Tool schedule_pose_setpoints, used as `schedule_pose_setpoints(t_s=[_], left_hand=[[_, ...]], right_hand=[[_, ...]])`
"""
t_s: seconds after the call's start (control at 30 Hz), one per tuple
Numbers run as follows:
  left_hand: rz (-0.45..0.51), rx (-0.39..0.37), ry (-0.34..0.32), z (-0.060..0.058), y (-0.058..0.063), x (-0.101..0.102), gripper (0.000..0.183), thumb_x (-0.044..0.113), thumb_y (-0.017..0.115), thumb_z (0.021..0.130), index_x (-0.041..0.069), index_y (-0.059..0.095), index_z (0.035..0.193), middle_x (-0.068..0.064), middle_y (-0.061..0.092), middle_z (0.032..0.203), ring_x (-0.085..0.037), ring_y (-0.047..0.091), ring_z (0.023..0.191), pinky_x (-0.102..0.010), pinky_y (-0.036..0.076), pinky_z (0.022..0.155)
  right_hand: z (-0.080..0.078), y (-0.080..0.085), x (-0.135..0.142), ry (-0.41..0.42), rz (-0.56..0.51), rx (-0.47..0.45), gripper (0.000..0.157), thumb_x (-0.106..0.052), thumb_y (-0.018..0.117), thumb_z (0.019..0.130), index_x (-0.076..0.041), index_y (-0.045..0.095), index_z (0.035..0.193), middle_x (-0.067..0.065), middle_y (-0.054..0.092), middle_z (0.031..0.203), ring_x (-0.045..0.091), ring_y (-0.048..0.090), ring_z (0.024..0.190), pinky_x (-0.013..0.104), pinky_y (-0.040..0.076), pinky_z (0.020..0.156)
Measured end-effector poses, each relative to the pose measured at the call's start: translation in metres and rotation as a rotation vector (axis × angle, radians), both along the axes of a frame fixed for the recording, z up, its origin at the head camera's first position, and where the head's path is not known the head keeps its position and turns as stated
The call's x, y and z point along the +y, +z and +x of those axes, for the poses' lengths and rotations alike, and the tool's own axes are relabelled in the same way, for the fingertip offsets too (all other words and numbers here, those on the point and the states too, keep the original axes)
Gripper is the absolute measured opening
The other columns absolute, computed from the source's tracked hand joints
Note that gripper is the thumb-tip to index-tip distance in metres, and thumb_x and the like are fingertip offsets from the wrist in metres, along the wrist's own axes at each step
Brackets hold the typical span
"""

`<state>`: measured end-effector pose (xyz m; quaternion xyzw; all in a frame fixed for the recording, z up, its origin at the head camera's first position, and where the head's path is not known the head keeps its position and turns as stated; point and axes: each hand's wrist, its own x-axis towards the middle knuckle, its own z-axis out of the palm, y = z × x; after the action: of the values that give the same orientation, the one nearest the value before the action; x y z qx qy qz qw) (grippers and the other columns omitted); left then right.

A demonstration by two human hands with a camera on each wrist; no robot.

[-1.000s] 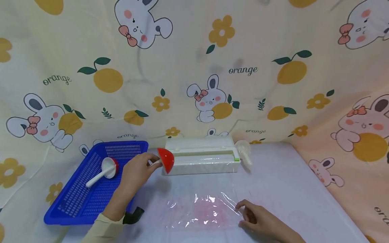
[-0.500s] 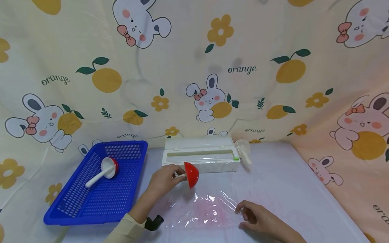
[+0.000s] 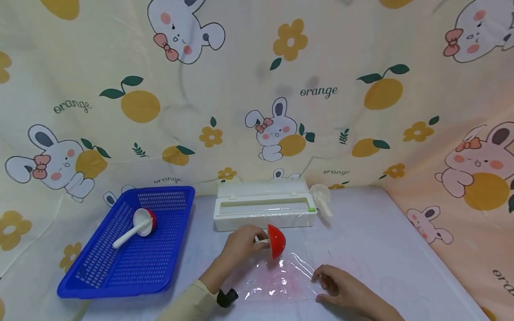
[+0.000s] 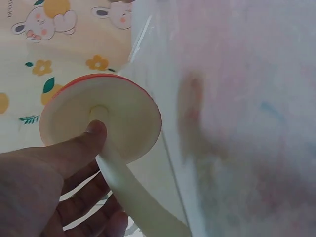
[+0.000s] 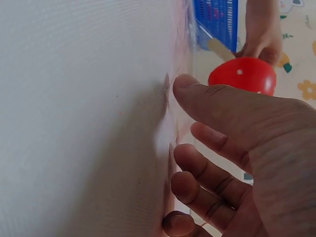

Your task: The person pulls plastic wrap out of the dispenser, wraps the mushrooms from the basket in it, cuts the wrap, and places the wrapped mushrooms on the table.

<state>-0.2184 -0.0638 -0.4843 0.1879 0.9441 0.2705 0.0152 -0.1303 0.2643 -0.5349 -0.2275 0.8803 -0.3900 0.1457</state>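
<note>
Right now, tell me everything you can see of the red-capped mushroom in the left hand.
The mushroom has a glossy, domed red cap with small white spots, a smooth off-white underside and a pale, slightly curved stem; it looks like plastic. It is tipped sideways, cap toward the right of the head view, stem toward the left. The left hand grips the stem near the cap. It is held above the clear film, apparently without touching it.

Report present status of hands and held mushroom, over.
Left hand holds mushroom by stem, above clear film. Right hand at film's right edge. Nothing seen between mushroom and film.
</note>
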Motion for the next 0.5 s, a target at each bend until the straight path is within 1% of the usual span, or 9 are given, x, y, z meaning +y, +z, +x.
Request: schedule_pose_setpoints(t_s=[0.07, 0.23, 0.37, 0.5], left_hand=[[-0.01, 0.008, -0.001, -0.001, -0.005, 0.005, 0.021, 0.033, 0.089, 0.09, 0.022, 0.085, 0.107, 0.012, 0.072, 0.09, -0.01, 0.063, 0.09, -0.03, 0.057, 0.078], [-0.016, 0.009, -0.018, -0.002, -0.017, 0.013, 0.019, 0.03, 0.089, 0.091, 0.021, 0.084, 0.106, 0.013, 0.071, 0.09, -0.008, 0.062, 0.09, -0.03, 0.055, 0.079], [-0.01, 0.005, -0.029, 0.0, -0.024, 0.018, 0.018, 0.031, 0.088, 0.091, 0.021, 0.084, 0.107, 0.015, 0.069, 0.091, -0.007, 0.061, 0.091, -0.029, 0.056, 0.08], [-0.034, 0.023, -0.024, 0.003, -0.026, 0.022, 0.019, 0.032, 0.089, 0.09, 0.022, 0.084, 0.107, 0.014, 0.07, 0.09, -0.007, 0.06, 0.091, -0.029, 0.056, 0.08]], right_hand=[[0.0, 0.0, 0.0, -0.006, 0.026, 0.009, 0.036, -0.029, 0.089, 0.09, -0.021, 0.067, 0.118, -0.006, 0.057, 0.091, 0.005, 0.054, 0.082, 0.021, 0.05, 0.07], [0.001, 0.001, 0.0, -0.003, 0.067, 0.067, 0.036, -0.031, 0.09, 0.089, -0.022, 0.067, 0.114, -0.008, 0.056, 0.091, 0.003, 0.052, 0.083, 0.022, 0.049, 0.07], [0.002, 0.002, 0.001, -0.031, 0.098, 0.044, 0.036, -0.034, 0.091, 0.087, -0.024, 0.066, 0.109, -0.008, 0.056, 0.09, 0.004, 0.052, 0.082, 0.023, 0.048, 0.07], [0.0, 0.002, 0.0, -0.043, 0.113, 0.012, 0.038, -0.036, 0.093, 0.084, -0.025, 0.065, 0.107, -0.007, 0.057, 0.09, 0.005, 0.052, 0.082, 0.023, 0.049, 0.071]])
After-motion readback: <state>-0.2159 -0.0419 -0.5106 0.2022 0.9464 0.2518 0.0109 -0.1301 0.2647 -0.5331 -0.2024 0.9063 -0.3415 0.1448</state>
